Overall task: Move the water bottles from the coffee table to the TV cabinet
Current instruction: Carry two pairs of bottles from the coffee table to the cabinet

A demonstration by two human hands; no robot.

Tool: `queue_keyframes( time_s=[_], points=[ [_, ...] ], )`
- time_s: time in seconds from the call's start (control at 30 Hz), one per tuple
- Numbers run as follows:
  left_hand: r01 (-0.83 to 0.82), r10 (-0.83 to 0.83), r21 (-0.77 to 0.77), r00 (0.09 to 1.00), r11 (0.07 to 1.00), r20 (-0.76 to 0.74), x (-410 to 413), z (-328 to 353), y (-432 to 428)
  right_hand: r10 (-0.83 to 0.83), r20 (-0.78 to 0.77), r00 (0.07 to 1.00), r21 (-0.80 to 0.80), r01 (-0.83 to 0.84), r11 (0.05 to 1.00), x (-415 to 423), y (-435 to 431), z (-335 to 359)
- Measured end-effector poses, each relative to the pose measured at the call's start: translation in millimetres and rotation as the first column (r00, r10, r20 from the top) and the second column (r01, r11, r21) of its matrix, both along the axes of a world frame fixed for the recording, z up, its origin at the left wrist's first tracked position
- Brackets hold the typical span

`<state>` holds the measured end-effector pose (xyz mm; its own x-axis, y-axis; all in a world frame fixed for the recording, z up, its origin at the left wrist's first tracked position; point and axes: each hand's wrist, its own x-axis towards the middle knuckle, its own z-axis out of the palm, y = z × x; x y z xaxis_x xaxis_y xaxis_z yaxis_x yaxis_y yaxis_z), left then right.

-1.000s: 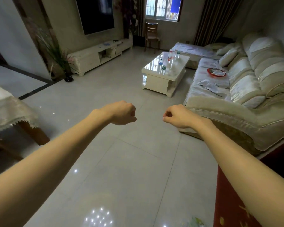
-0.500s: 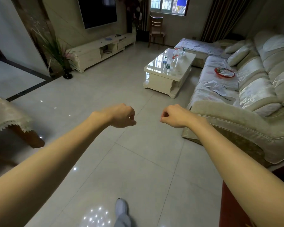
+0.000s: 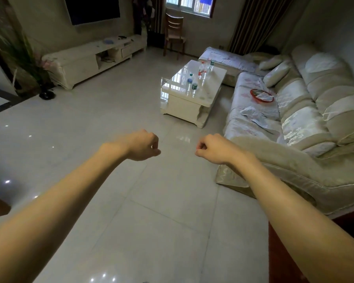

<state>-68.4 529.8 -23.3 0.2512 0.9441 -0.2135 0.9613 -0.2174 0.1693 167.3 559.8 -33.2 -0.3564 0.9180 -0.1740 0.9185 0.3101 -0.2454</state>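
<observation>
Several clear water bottles stand on the glossy white coffee table [image 3: 209, 94] ahead, right of centre: a green-labelled one [image 3: 194, 88] and a blue-capped one [image 3: 189, 83] near the front, a red-labelled one [image 3: 201, 70] and another green-labelled one [image 3: 212, 64] further back. The long white TV cabinet [image 3: 84, 62] runs along the left wall under the dark screen. My left hand [image 3: 143, 145] and my right hand [image 3: 213, 149] are held out over the tiled floor, both loosely fisted and holding nothing, well short of the table.
A cream sofa [image 3: 307, 119] lines the right side, with a red tray [image 3: 262, 95] and cloth on its seat. A wooden chair [image 3: 174, 33] stands by the window. A potted plant [image 3: 29, 64] sits at the cabinet's left end. Open tiled floor lies between me and the table.
The view has advanced into the room, so the coffee table and sofa appear closer and larger. Both fists keep their pose, slightly further apart.
</observation>
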Motion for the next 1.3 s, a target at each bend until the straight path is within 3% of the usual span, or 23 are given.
queue_keyframes(
  time_s=[0.13, 0.4, 1.0, 1.3],
  points=[
    [-0.001, 0.003, 0.035, 1.000, 0.999, -0.030, -18.5, -1.2, 44.5, -0.011, 0.004, 1.000, -0.005, 0.011, 1.000, -13.2, 34.9, -1.9],
    [0.024, -0.024, -0.037, 1.000, 0.999, 0.004, -0.5, -11.8, 121.1, -0.054, 0.031, 0.998, -0.002, 0.054, 0.999, -0.5, 115.7, -6.9],
    [-0.050, 0.048, -0.076, 0.998, 0.996, -0.033, 101.7, -6.5, 340.2, -0.029, -0.028, 0.999, -0.019, 0.029, 0.999, 115.7, 356.2, -19.8],
    [-0.044, 0.041, -0.102, 0.999, 0.994, -0.033, 102.0, -17.6, 426.5, 0.011, -0.013, 1.000, -0.058, -0.012, 0.998, 102.6, 443.8, -42.6]
  ],
)
